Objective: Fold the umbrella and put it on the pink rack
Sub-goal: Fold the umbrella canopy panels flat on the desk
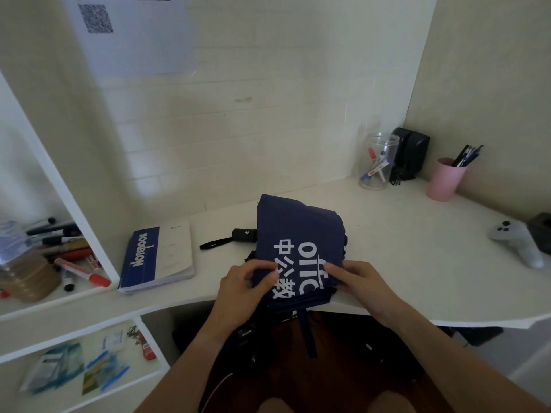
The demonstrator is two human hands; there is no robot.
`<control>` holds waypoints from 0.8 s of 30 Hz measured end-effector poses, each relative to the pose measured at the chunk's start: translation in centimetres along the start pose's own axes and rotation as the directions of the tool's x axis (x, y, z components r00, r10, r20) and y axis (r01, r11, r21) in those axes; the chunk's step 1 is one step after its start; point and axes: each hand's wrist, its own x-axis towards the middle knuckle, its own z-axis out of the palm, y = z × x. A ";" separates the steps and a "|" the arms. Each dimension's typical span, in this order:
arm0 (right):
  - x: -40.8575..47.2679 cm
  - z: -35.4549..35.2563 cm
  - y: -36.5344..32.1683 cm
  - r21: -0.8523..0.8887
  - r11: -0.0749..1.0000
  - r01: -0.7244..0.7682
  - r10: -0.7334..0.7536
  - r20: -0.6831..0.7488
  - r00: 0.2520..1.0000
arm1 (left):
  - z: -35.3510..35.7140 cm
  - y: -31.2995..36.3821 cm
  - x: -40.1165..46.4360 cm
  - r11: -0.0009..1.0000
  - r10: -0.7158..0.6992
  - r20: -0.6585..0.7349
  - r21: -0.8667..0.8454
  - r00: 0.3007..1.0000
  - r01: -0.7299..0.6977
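The navy umbrella (301,234) lies collapsed at the table's (417,248) near edge, its canopy gathered in flat pleats but not yet wrapped. My left hand (243,289) and right hand (357,283) each pinch its near folds. Rolling and strapping remain; I see no pink rack.

The white desk (402,234) fills the middle and right of the frame. On it lie a dark blue umbrella (298,231) at the centre, a notebook (161,257) to its left, a clear jar (377,162) and a pink cup (444,180) at the upper right, and a grey controller (518,242) at the right edge.
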 end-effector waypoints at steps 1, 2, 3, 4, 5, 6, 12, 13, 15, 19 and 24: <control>0.0 0.1 0.0 -0.039 0.999 0.005 -0.006 -0.022 1.000 | 0.1 -0.4 0.0 0.994 0.013 -0.004 0.111 1.000 -0.013; 0.0 0.1 0.0 -0.097 0.995 0.015 -0.021 -0.062 0.998 | 0.0 -0.8 -0.1 0.982 0.022 -0.025 0.187 0.999 -0.017; 0.1 0.1 0.0 -0.187 0.982 0.025 -0.047 -0.114 0.992 | 0.0 -1.2 0.0 0.976 0.016 -0.045 0.219 0.999 -0.006; 0.2 0.0 0.1 -0.299 0.954 0.032 -0.085 -0.167 0.982 | -0.1 -1.5 -0.1 0.973 0.000 -0.057 0.229 0.998 0.013; 0.3 -0.1 0.2 -0.406 0.913 0.032 -0.126 -0.206 0.970 | -0.1 -1.7 -0.1 0.969 -0.012 -0.071 0.244 0.997 0.029; 0.3 -0.3 0.3 -0.488 0.872 0.024 -0.157 -0.232 0.960 | -0.1 -1.9 0.0 0.962 -0.019 -0.073 0.271 0.997 0.038; 0.0 -0.4 0.9 -0.645 0.764 0.009 -0.224 -0.253 0.941 | 0.2 -1.9 -0.3 0.940 0.019 -0.085 0.341 0.996 0.011; 0.0 -0.1 0.7 -0.708 0.706 0.000 -0.254 -0.253 0.934 | 0.2 -2.0 -0.4 0.941 0.027 -0.081 0.338 0.996 0.002; -0.1 0.6 0.2 -0.860 0.508 0.047 -0.431 -0.206 0.879 | 0.2 -2.2 -0.6 0.942 0.046 -0.067 0.336 0.997 -0.021; 0.4 3.4 -1.6 -0.877 0.288 0.385 -0.681 0.095 0.726 | 0.5 -2.3 -0.6 0.927 0.095 -0.040 0.367 0.995 -0.074; 2.0 3.3 1.1 -0.905 0.129 0.405 -0.397 0.327 0.858 | 0.2 -3.0 0.3 0.928 0.166 -0.023 0.342 0.986 -0.148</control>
